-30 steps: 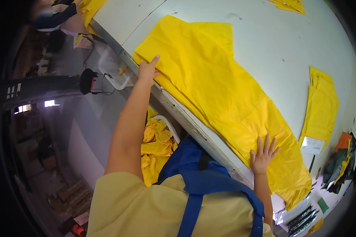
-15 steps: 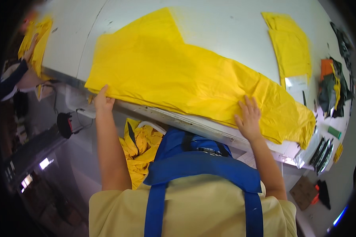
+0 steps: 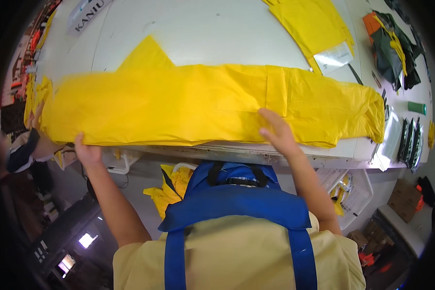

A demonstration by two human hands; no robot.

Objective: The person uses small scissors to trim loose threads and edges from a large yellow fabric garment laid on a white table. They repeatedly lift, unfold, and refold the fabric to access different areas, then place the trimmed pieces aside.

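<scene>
A long yellow fabric garment lies folded lengthwise along the near edge of a white table. My left hand grips its near left corner at the table edge. My right hand lies flat with fingers spread on the fabric right of the middle, near a vertical fold line. A pointed flap of the fabric sticks up toward the back left.
A second folded yellow piece with a white paper tag lies at the back right. Dark green items and black packets sit at the right. More yellow fabric hangs in a bin under the table. Another person's hand holds yellow cloth at the left.
The view has swung so the fabric now runs level across the table. My left hand has slid further left along the edge and my right hand has moved toward the fabric's middle.
</scene>
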